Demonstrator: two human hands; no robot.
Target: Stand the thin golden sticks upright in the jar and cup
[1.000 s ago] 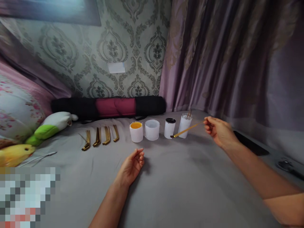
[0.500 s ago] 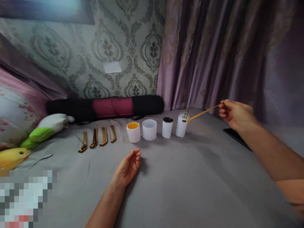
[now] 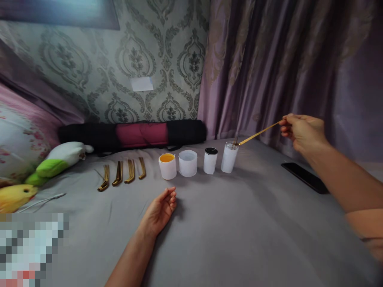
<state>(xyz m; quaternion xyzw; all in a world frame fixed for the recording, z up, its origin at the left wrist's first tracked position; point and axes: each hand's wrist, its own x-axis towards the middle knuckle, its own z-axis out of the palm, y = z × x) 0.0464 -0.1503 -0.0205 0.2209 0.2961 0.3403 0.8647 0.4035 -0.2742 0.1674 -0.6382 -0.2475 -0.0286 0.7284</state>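
Observation:
In my right hand I pinch one end of a thin gold stick with a short bent tip. The stick slants down to the left, its tip at the rim of a tall white-wrapped jar with thin sticks standing in it. Whether the tip touches the rim I cannot tell. My left hand rests on the grey sheet, fingers curled together, nothing visible in them. Beyond it stand a white cup with an orange-yellow inside, a translucent white cup and a white can with a dark top.
Several bundles of bent gold sticks lie in a row at left. Behind is a black and maroon roll. Plush toys and a white cable lie far left, a black phone right. Curtains hang behind.
My right hand has risen slightly, and the stick's tip has moved up and right, from the jar's upper side to its rim. My left hand stays almost still.

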